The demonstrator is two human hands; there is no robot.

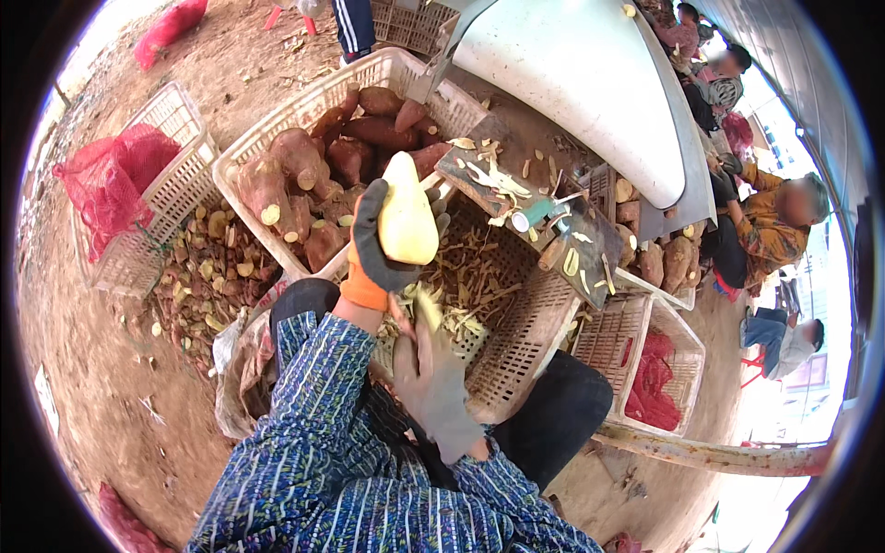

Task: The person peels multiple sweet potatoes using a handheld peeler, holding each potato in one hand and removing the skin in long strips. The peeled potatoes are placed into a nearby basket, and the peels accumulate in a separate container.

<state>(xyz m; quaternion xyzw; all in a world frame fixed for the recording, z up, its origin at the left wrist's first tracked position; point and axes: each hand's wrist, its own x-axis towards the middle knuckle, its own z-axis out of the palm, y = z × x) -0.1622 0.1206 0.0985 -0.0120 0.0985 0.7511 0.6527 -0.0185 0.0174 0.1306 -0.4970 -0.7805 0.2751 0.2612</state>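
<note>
My left hand [383, 240], in a dark glove with an orange cuff, grips a large peeled sweet potato [407, 212]. The pale yellow root stands upright, its narrow end upward. Just below it is my right hand [429, 373], in a grey glove and blurred by motion. Its fingers appear closed around something I cannot make out, with a smeared yellowish strip [429, 309] beside the fingertips. Under both hands, a white slatted crate [516, 355] holds many peel strips [475, 276]. Unpeeled reddish-brown sweet potatoes [300, 161] fill the crate [249, 124] beyond my left hand.
A plank [590, 244] with peelings and a green-and-metal tool [530, 217] spans the crate. Trimmed pieces [212, 267] lie heaped at left near a crate with red netting [134, 161]. A white curved panel [572, 83] stands ahead. Other people [779, 217] sit at right.
</note>
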